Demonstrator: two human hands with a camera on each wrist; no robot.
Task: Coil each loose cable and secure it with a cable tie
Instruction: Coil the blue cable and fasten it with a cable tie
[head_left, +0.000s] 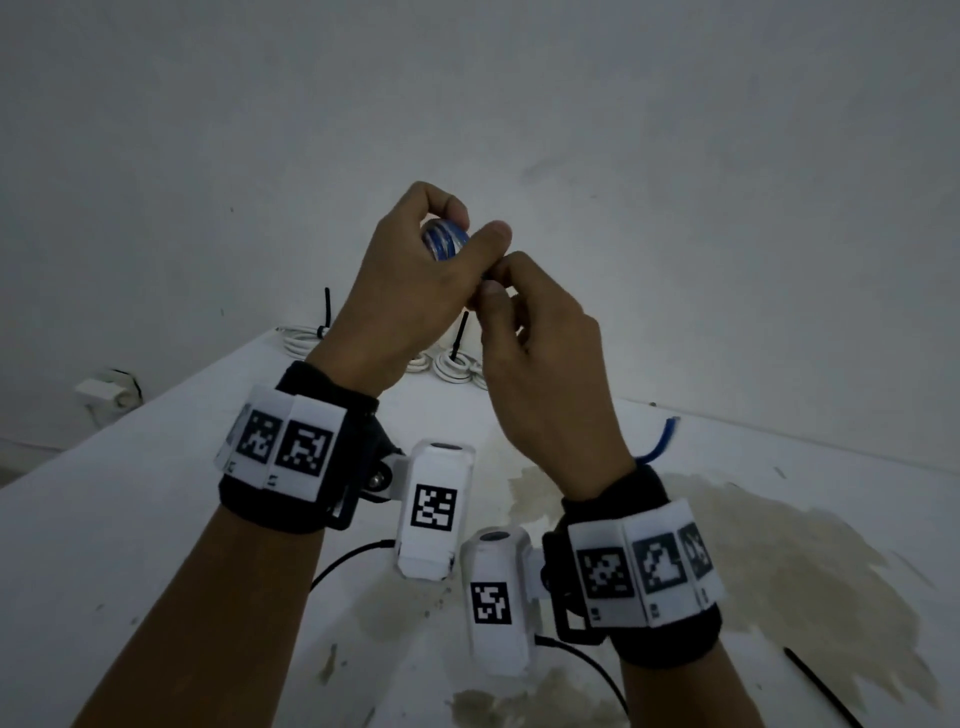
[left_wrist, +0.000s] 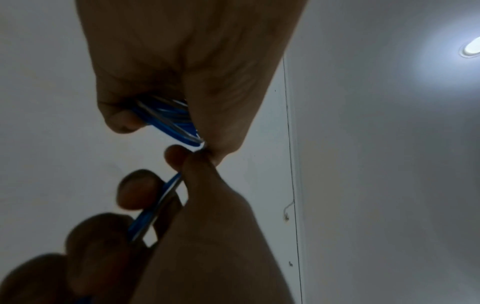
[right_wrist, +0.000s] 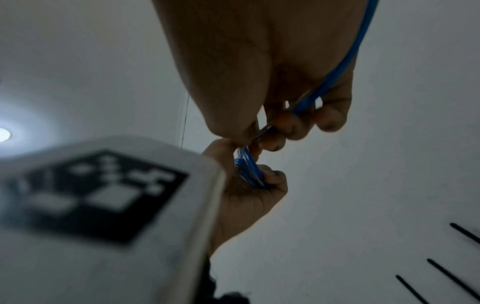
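My left hand (head_left: 415, 270) is raised above the table and grips a small coil of blue cable (head_left: 444, 241) between curled fingers and thumb; the coil (left_wrist: 171, 119) shows in the left wrist view too. Right beside it, my right hand (head_left: 524, 332) pinches the blue cable's loose strand (right_wrist: 327, 82), which runs through its fingers and trails past the wrist to a free end (head_left: 662, 441). The two hands touch at the thumbs. Loose black cable ties (right_wrist: 451, 275) lie on the table, and one more tie (head_left: 821, 686) lies at the lower right.
Several white cable coils (head_left: 452, 364), bound with black ties, lie at the far end of the white table (head_left: 156, 519). Another tied white coil (head_left: 301, 338) lies to their left. A brownish stain (head_left: 753, 545) marks the tabletop. A wall socket (head_left: 106, 392) sits low on the left.
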